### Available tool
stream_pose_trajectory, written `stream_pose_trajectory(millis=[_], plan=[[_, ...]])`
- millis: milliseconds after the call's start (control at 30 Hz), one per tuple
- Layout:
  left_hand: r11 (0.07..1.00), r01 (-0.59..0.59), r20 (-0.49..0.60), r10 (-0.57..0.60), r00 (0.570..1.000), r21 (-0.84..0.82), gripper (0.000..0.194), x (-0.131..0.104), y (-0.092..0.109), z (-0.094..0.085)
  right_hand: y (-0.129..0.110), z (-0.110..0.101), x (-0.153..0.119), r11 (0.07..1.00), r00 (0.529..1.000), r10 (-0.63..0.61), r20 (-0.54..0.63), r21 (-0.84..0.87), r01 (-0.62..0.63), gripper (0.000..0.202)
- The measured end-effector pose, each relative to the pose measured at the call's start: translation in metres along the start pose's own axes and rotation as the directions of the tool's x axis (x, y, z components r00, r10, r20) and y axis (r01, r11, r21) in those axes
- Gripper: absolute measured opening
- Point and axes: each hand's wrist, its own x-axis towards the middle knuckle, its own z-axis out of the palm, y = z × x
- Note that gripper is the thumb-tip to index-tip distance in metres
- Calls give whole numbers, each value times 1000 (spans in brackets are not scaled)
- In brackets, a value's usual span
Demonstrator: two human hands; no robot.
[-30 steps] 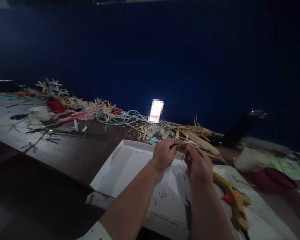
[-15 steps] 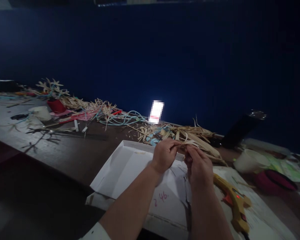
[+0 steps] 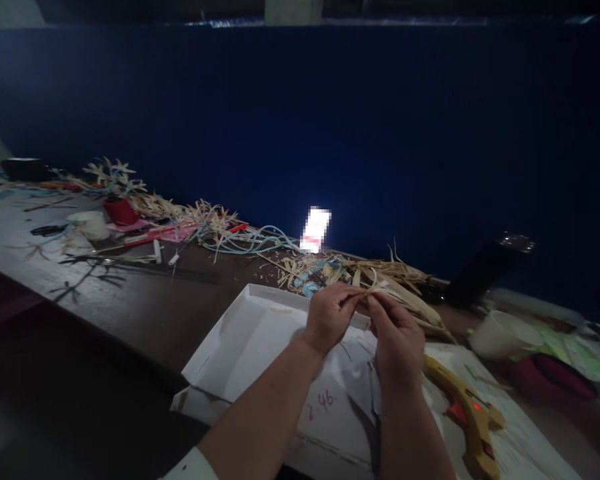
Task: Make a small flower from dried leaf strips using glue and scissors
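Shifted since the earlier frame: right hand [image 3: 399, 337], its thumb now more plainly in sight; left hand [image 3: 331, 317], nearly unchanged against the box; whole view, tipped slightly upward.

Item, one pale strip [image 3: 379, 285], slender, dry-looking, above the far edge of the box. Both hands pinch it, thumbs against curled fingers; its lower part is hidden by them. Judged very light, rather stiff, apt to split or crack if bent hard; best taken lightly between finger and thumb, close to its middle.

Item, white box [image 3: 275, 347], beneath both wrists, marked by hand in reddish figures.

Item, heap of dried husks [image 3: 415, 293], just beyond the hands; loose ends could snag or be mistaken for the piece held.

Item, blue scraps [image 3: 311, 288], beside the heap.

Item, yellow glue gun [image 3: 473, 423], red light lit, just right of the right forearm; likely the chief obstacle on that side, its tip possibly hot.

Item, pale cup [image 3: 505, 335], farther right.

Item, pale blue cords [image 3: 250, 241], loosely coiled, left of a glowing panel [image 3: 315, 230].
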Motion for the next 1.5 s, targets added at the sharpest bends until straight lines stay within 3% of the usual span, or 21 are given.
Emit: stream_pose_trajectory(millis=[767,1133,1333,1500], plan=[[997,-58,41,57,998,49,14,-1,4,-3,-11,-2,-5,987,999,-47,13,-150,49,31],[995,-75,83,70,994,59,14,-1,10,-5,-7,1,-4,997,999,46,-12,56,-46,28],[992,-122,125,117,985,28,15,0,9,-4,-5,-2,-2,999,999,-8,-38,38,9,32],[993,-117,102,115,988,15,12,-1,7,-3,-13,-3,-5,975,986,-155,-59,-168,143,30]])
